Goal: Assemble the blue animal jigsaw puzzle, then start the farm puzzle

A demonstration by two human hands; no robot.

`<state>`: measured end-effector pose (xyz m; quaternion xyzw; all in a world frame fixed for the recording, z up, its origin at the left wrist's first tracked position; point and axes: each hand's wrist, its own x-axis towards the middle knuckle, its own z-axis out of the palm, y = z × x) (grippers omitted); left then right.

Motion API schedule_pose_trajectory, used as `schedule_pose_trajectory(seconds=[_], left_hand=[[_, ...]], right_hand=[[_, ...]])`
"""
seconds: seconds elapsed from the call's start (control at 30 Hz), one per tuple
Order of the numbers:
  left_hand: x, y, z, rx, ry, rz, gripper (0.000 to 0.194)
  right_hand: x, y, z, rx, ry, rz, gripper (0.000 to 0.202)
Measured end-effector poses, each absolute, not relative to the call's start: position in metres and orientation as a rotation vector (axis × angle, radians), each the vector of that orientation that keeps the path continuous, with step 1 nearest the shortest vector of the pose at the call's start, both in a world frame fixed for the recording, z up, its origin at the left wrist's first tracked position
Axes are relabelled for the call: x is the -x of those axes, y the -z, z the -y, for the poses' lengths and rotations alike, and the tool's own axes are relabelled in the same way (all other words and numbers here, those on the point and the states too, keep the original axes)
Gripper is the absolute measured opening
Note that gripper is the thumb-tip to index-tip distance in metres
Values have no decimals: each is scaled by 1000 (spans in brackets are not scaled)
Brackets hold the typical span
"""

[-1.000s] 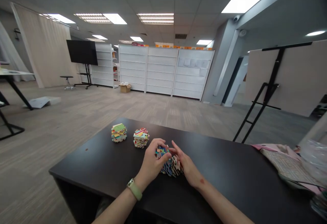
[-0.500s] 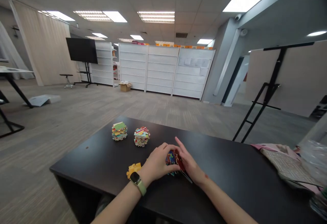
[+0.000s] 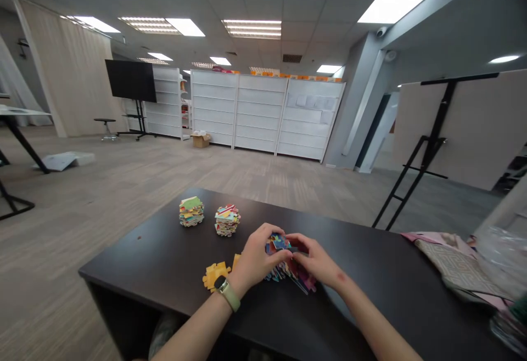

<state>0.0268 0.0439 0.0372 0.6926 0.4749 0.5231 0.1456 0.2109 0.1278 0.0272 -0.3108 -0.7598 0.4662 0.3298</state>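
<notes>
My left hand (image 3: 259,255), with a watch on its wrist, curls round the left side of a stack of blue and multicoloured jigsaw puzzle pieces (image 3: 281,243). My right hand (image 3: 313,258) grips the stack's right side, thumb and fingers bent towards the left hand. Dark red and purple puzzle pieces (image 3: 305,280) lean out at a slant below my right palm. Both hands cover much of the stack. Left of my left hand lie yellow puzzle pieces (image 3: 216,275), partly behind the wrist.
Two neat stacks of puzzle pieces, one green-topped (image 3: 191,211) and one red-and-white-topped (image 3: 227,220), stand farther back on the black table (image 3: 156,251). A patterned cloth bag (image 3: 448,262) and clear plastic (image 3: 498,257) lie at the right end. An easel stand (image 3: 428,152) rises beyond.
My right hand has gone from flat with extended fingers to bent fingers gripping the stack. The blue top and the slanted purple pieces show more now. My left hand stays round the stack.
</notes>
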Motion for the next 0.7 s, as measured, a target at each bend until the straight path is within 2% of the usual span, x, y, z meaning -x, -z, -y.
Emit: schedule_pose_trajectory(seconds=[0.13,0.23,0.33,0.4,0.47,0.7], left_hand=[[-39,-36,-50,-2234,-1155,-1516,35],[-44,-31,-52,-2401,-851,-1570,51],[-43,-26,-52,-2459,-736,-1582,65],[-40,-24,-51,-2459,-690,-1600,57],[-36,-23,-50,-2455,-651,-1629,51],[-15,-27,-53,-2395,-645,-1759,47]], right_hand=[[-233,-36,-145,1014,-1149,2100,37],[-247,-47,-141,1095,-1145,2453,35],[-250,-52,-131,1187,-1015,2696,57],[-246,-50,-126,1230,-878,2750,61],[-241,-45,-124,1241,-807,2775,57],[-239,-37,-125,1260,-741,2724,41]])
